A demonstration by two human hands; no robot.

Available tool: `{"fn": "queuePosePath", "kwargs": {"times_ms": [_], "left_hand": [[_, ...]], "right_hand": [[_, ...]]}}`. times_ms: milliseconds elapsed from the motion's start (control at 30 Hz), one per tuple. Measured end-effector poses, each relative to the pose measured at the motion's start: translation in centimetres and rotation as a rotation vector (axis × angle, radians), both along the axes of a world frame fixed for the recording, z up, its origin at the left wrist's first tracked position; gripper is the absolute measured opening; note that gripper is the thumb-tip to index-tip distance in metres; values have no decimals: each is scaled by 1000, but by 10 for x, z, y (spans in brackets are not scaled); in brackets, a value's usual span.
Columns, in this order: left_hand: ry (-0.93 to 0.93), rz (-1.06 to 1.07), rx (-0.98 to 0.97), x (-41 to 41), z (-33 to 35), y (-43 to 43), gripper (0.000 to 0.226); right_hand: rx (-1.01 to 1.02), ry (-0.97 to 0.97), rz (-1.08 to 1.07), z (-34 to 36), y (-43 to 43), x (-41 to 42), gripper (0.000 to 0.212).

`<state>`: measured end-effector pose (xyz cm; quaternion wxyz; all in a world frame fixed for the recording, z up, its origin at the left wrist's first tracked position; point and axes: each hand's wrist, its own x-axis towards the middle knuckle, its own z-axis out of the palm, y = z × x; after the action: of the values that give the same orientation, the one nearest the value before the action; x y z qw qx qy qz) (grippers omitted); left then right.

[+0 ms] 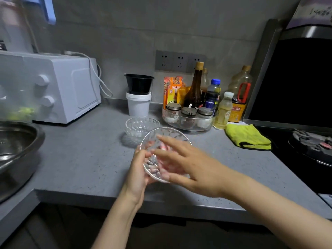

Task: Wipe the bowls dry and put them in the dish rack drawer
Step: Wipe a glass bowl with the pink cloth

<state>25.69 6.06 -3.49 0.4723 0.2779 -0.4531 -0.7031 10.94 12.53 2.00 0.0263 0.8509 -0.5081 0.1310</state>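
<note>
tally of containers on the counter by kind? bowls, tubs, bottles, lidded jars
Glass bowls: 2, one held in the left hand at, one on the counter
Plastic tubs: 2, black on white
Bottles: 5 visible, e.g.
Lidded jars: 3, e.g.
Total: 12

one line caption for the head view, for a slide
Left hand holds a tilted glass bowl above the counter, right hand open over it; yellow cloth lies unused.
</note>
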Motion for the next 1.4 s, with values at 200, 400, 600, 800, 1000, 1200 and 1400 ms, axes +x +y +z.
{"fn": "queuePosePath", "kwargs": {"times_ms": [200,400,600,800,1000,1200,1400], "left_hand": [[5,274,0,3,-19,12,35],[129,337,18,-16,-14,15,22],[-131,135,-118,13,-13,-5,32],[-105,156,-208,6,3,-9,30],[-107,142,-212,7,6,-15,27],[-275,-11,-226,15,7,-26,22],[-112,96,-207,5,13,-20,25]], "right_hand": [[-294,483,-59,-42,7,-1,58],[-217,-42,-152,-80,17,51,73],[-371,433,-21,-54,6,-8,42],[-306,443,-256,-62,9,17,55],[-225,177,-115,-72,15,25,52],[-248,318,-40,-65,19,11,54],[-212,84,-145,-72,13,31,57]]}}
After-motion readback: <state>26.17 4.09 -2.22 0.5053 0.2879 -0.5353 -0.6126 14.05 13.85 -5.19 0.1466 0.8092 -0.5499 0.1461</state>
